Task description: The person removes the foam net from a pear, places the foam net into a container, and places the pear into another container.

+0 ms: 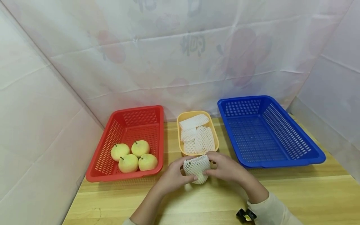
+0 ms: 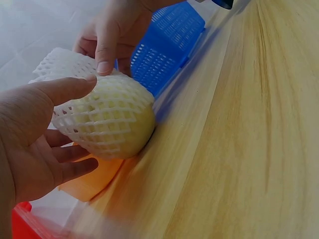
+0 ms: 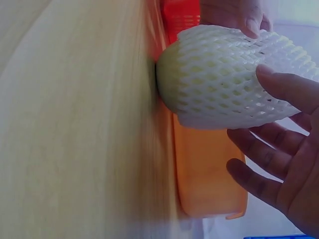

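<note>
A round yellow-green pear (image 2: 144, 130) stands on the table in front of the small yellow basket, with a white foam net sleeve (image 1: 197, 170) around it. The pear's bottom shows bare below the net in both wrist views; the net's loose end extends past its top. My left hand (image 1: 175, 177) holds the sleeve from the left, thumb on the near side. From the right, my right hand (image 1: 226, 167) holds the same sleeve, its thumb (image 3: 284, 87) on the mesh and fingers on the other side. Some fingertips are hidden behind the net.
At the left, a red basket (image 1: 160, 140) has several yellow pears (image 1: 128, 163) in its near part. The yellow basket (image 1: 216, 142) at the back holds several flat foam nets (image 1: 204, 139). A blue basket (image 1: 253, 137) stands at the right. A small black object (image 1: 242, 215) is near the right sleeve.
</note>
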A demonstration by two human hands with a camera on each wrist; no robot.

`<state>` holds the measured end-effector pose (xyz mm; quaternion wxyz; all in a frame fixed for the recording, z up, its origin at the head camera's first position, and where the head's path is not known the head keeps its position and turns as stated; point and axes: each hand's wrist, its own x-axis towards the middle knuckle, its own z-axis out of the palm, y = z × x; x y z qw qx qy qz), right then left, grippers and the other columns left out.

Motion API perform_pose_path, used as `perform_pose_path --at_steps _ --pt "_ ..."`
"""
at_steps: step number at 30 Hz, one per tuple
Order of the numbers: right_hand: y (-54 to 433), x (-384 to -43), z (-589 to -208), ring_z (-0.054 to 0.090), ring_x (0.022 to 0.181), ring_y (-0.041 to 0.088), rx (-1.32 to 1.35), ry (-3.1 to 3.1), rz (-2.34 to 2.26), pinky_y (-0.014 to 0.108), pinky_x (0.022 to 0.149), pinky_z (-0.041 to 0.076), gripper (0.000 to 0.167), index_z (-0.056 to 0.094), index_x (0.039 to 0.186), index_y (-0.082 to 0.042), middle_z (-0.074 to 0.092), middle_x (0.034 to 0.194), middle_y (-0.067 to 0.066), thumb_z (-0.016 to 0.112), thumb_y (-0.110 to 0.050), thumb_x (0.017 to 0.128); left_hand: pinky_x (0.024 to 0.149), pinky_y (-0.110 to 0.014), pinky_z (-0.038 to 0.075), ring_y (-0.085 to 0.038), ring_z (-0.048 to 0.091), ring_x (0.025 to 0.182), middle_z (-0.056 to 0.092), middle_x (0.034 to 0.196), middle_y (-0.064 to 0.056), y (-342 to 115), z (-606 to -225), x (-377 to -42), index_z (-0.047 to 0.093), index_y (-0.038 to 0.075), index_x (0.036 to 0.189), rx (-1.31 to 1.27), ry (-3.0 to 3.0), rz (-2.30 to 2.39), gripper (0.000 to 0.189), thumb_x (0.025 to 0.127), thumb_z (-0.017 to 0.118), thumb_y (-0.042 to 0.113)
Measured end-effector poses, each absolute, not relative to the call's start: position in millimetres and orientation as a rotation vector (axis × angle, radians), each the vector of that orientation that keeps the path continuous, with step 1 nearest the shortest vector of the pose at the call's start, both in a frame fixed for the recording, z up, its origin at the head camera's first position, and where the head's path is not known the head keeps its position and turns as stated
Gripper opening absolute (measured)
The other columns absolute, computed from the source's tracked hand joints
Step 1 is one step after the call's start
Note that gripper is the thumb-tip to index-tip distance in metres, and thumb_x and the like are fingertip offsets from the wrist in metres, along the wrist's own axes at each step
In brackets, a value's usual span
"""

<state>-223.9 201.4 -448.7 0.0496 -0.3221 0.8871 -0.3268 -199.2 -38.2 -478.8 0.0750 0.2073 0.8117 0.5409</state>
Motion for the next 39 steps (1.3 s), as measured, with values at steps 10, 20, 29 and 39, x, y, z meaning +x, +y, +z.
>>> perform_pose_path --at_steps 10,20,29,39 --pt "201 -225 -447 0.061 0.091 0.004 -1.076 2.734 -1.077 0.031 0.08 0.056 0.012 0.065 0.096 -0.027 0.064 0.095 -0.015 0.075 -0.027 0.088 0.09 -0.026 0.054 -0.013 0.063 0.111 0.066 0.122 0.005 -39 -477 -199 0.066 0.023 0.123 0.619 2.467 1.71 0.039 0.085 0.077 0.02" --pt "199 -222 -442 0.057 0.079 0.002 -1.156 2.784 -1.16 0.027 0.07 0.055 0.017 0.062 0.089 -0.025 0.061 0.086 -0.016 0.077 -0.018 0.085 0.089 -0.03 0.056 -0.019 0.064 0.111 0.067 0.119 0.0 -38 -472 -198 0.066 0.018 0.122 0.533 2.381 1.854 0.039 0.085 0.078 0.016" --pt "199 -222 -438 0.061 0.081 0.003 -1.185 2.791 -1.265 0.029 0.072 0.057 0.021 0.068 0.102 -0.019 0.068 0.096 -0.011 0.078 -0.015 0.084 0.088 -0.03 0.055 -0.015 0.065 0.104 0.07 0.109 0.004 -40 -476 -199 0.07 0.018 0.109 0.492 2.485 1.88 0.025 0.088 0.075 0.029" --pt "202 -222 -438 0.063 0.082 0.005 -1.128 2.813 -1.281 0.029 0.072 0.057 0.026 0.069 0.108 -0.019 0.07 0.097 -0.011 0.079 -0.02 0.084 0.088 -0.036 0.056 -0.015 0.067 0.1 0.072 0.108 0.005 -39 -471 -197 0.071 0.017 0.108 0.476 2.457 2.02 0.024 0.087 0.075 0.029"
